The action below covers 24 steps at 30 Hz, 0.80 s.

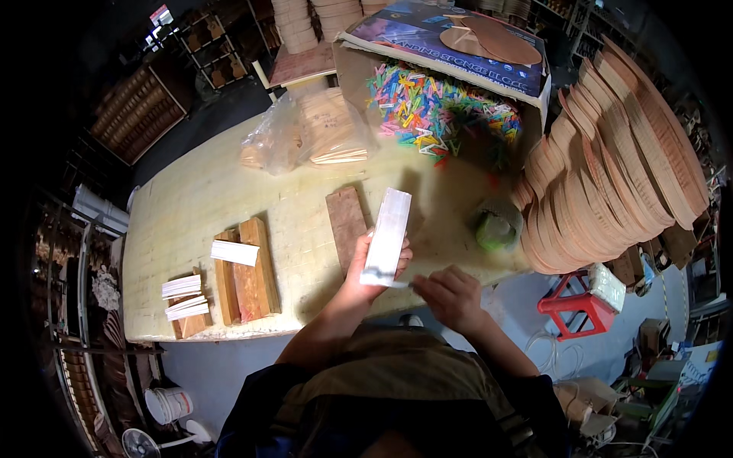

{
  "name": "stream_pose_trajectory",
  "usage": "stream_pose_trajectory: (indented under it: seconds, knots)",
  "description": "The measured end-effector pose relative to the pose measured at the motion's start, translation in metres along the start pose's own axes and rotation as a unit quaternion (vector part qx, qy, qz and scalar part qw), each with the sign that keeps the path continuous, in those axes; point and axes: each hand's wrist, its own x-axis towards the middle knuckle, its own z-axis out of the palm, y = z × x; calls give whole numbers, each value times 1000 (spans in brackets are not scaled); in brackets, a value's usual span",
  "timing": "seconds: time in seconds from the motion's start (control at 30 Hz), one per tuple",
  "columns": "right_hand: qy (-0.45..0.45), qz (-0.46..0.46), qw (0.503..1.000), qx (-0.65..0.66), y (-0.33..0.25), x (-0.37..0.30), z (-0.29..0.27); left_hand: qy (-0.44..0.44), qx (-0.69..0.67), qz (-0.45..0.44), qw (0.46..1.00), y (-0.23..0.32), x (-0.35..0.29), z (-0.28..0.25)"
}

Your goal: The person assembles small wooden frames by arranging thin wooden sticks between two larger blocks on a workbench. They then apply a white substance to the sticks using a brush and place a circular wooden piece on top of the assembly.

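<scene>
My left hand [356, 269] is wrapped round a long, narrow white piece [389, 229], which looks like a bundle of pale strips laid side by side. It is held tilted over the front part of the table, its far end pointing away from me. Close to its near end, my right hand [452, 298] is closed in a pinch. A thin pale sliver [400, 285] runs from those fingertips to the near edge of the white piece; its kind is too blurred to make out. Just beyond my left hand lies a flat brown wooden block [347, 221].
White strips [234, 253] rest across a wooden holder [263, 267]; more lie on a smaller wooden stand [191, 327]. Behind are a plastic bag of wood pieces [294, 130] and a carton [534, 84] of coloured clips [420, 99]. Stacked curved wood [611, 175] stands right, above a red stool [576, 305].
</scene>
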Motion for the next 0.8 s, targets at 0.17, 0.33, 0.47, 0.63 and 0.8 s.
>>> stream_pose_trajectory:
  seconds: [0.17,0.33,0.47,0.63,0.8]
  knots:
    - [-59,209,963,160,10,4,-9,37,68,43,996,-7,-4,1]
    - [104,318,941,42,50,24,-13,40,154,-16,987,-17,-11,3]
    - [-47,181,972,144,35,15,-17,29,142,11,989,-12,-17,7]
    - [-57,345,925,151,41,13,-26,42,54,-13,998,-7,-22,7]
    - [-14,292,946,139,45,15,-35,49,114,-29,992,-5,-23,8]
